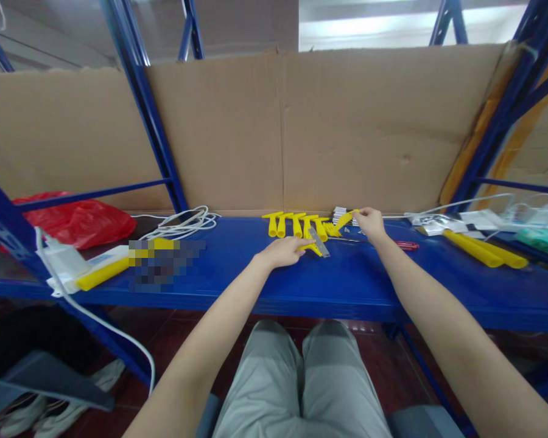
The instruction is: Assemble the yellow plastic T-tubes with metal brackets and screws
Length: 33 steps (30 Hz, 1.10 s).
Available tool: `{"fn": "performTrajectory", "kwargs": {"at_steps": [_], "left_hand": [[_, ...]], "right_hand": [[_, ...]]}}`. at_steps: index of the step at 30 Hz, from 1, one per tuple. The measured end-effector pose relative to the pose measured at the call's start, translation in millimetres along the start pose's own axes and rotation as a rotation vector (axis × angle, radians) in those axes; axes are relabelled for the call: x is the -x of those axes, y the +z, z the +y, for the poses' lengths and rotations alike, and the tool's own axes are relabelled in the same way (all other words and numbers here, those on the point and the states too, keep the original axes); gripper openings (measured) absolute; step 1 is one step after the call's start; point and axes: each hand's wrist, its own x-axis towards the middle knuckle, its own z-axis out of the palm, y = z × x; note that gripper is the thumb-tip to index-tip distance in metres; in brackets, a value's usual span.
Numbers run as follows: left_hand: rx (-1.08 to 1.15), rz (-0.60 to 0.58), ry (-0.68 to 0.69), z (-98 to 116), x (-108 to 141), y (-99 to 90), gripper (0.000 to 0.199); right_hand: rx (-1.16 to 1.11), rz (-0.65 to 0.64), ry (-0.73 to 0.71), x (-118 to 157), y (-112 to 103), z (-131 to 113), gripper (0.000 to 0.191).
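My left hand (pixel 282 252) is closed on the yellow handle of a scraper (pixel 320 243) with a flat metal blade, just above the blue tabletop. Farther back and to the right, my right hand (pixel 369 222) pinches a flat yellow plastic piece (pixel 346 218). A row of yellow T-shaped scraper handles (pixel 297 226) lies behind my left hand. Between that row and my right hand is a group of small yellow pieces (pixel 331 229). A screwdriver with a red handle (pixel 407 246) lies to the right, its shaft pointing left past my right hand.
Small black-and-white blocks (pixel 339 214) stand against the cardboard panel (pixel 347 134). Yellow tubes (pixel 477 248) lie at the right, and another yellow tube (pixel 103 275) at the left. A coiled white cable (pixel 189 222) and a red plastic bag (pixel 80 219) sit at the back left. Blue uprights (pixel 153 115) frame the bench.
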Motion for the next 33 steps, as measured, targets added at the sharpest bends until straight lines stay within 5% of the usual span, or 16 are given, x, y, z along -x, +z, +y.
{"fn": "performTrajectory", "kwargs": {"at_steps": [7,14,22,33], "left_hand": [[0.003,-0.020,0.001,-3.2,-1.5,2.4,0.048],[-0.001,-0.007,-0.003,-6.5,-3.8,6.7,0.048],[-0.019,0.007,-0.002,-7.9,-4.6,8.8,0.045],[0.012,0.010,0.021,-9.6,-6.1,9.4,0.046]], "right_hand": [[-0.434,-0.235,0.003,18.9,12.1,-27.6,0.017],[-0.419,-0.575,-0.059,52.5,20.9,-47.4,0.012],[-0.233,-0.500,-0.177,57.7,37.5,-46.7,0.033],[0.082,-0.364,-0.431,64.9,48.5,-48.9,0.029]]}}
